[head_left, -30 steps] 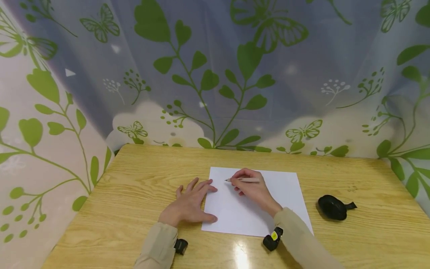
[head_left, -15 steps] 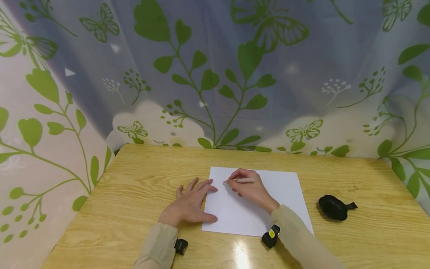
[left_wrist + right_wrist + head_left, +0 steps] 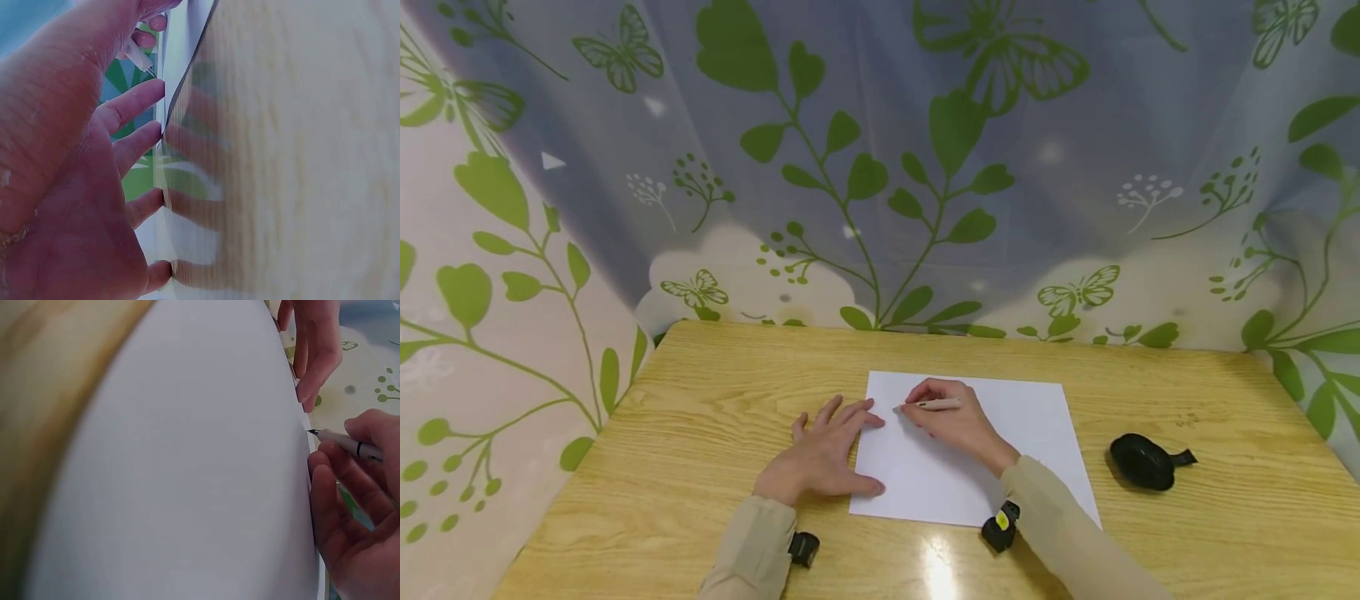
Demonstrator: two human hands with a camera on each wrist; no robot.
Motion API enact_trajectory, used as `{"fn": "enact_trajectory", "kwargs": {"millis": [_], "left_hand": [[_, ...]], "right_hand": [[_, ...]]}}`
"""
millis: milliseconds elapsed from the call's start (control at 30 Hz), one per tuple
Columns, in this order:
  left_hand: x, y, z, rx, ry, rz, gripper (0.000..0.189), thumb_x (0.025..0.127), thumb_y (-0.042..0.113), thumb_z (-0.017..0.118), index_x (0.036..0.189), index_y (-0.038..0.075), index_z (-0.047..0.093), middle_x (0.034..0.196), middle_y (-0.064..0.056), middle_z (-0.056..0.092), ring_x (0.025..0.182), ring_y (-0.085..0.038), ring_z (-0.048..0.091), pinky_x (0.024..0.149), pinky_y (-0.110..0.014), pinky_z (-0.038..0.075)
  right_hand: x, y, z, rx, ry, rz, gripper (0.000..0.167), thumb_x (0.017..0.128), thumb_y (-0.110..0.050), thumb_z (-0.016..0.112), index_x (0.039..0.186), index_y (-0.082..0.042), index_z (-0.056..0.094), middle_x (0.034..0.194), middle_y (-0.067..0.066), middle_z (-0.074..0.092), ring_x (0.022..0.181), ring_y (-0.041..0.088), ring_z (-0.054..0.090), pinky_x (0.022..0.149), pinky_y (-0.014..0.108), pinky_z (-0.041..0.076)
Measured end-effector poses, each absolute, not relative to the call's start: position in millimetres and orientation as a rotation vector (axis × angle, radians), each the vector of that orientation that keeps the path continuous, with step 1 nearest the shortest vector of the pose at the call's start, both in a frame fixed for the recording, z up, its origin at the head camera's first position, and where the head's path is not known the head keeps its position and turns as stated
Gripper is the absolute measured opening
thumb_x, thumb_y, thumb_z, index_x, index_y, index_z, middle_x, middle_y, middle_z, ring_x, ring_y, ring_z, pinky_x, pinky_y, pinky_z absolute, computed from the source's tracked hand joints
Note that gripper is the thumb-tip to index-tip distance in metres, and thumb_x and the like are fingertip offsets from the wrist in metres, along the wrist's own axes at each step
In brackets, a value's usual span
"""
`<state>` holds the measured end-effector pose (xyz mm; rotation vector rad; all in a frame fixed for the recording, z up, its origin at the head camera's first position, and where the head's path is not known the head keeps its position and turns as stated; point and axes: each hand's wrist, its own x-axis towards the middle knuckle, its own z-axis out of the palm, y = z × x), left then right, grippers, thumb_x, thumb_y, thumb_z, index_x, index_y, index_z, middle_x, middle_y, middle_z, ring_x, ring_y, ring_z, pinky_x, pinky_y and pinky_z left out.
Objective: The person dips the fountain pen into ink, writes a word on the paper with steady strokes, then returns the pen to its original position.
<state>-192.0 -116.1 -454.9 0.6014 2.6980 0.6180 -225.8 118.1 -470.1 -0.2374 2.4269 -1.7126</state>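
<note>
A blank white sheet of paper (image 3: 925, 475) lies flat on the wooden table. In the head view my left hand (image 3: 820, 458) rests with fingers spread across the paper's left edge; its thumb lies on the sheet's lower left. The left wrist view shows these fingertips (image 3: 150, 134) pressing down at the surface. My right hand (image 3: 955, 417) pinches a white pen (image 3: 942, 404) over the paper's upper left part. In the right wrist view the pen's dark pointed tip (image 3: 314, 432) is right at the paper, and the ring and little fingers curl below it.
To the right of the paper sits a small black pan-shaped dish (image 3: 1142, 462) with a short handle. The wooden table (image 3: 737, 367) ends at a curtain (image 3: 880, 208) printed with leaves and butterflies. A black camera is strapped to each wrist.
My right hand has slid a little to the left and slightly down with the pen, bringing the tip closer to the paper's left edge. My left hand has stayed in place.
</note>
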Motion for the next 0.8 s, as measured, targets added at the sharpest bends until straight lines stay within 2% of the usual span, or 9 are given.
{"fn": "enact_trajectory", "kwargs": {"millis": [200, 433, 800], "left_hand": [[-191.3, -115.2, -453.3, 0.595, 2.697, 0.62, 0.073, 0.077, 0.052, 0.083, 0.14, 0.031, 0.052, 0.168, 0.008, 0.031, 0.158, -0.039, 0.014, 0.113, -0.08, 0.012], [-191.1, -114.2, -452.7, 0.59, 2.702, 0.612, 0.074, 0.077, 0.052, 0.083, 0.14, 0.031, 0.052, 0.168, 0.008, 0.031, 0.159, -0.039, 0.014, 0.114, -0.08, 0.012], [-192.7, -114.5, -455.2, 0.583, 2.706, 0.593, 0.075, 0.077, 0.054, 0.082, 0.141, 0.032, 0.051, 0.168, 0.009, 0.03, 0.159, -0.038, 0.014, 0.114, -0.079, 0.012]], "right_hand": [[-226.2, 118.3, -471.4, -0.288, 2.457, -1.691, 0.008, 0.09, -0.018, 0.077, 0.093, -0.011, 0.075, 0.096, 0.005, 0.076, 0.062, 0.015, 0.062, 0.055, 0.025, 0.052], [-226.6, 117.6, -468.4, -0.36, 2.584, -1.589, 0.003, 0.089, -0.018, 0.076, 0.089, -0.015, 0.076, 0.094, 0.001, 0.077, 0.071, 0.008, 0.063, 0.068, 0.023, 0.05], [-225.1, 119.2, -464.2, -0.359, 2.648, -1.51, 0.003, 0.088, -0.018, 0.077, 0.089, -0.015, 0.076, 0.09, -0.001, 0.076, 0.068, 0.008, 0.059, 0.065, 0.022, 0.047]]}}
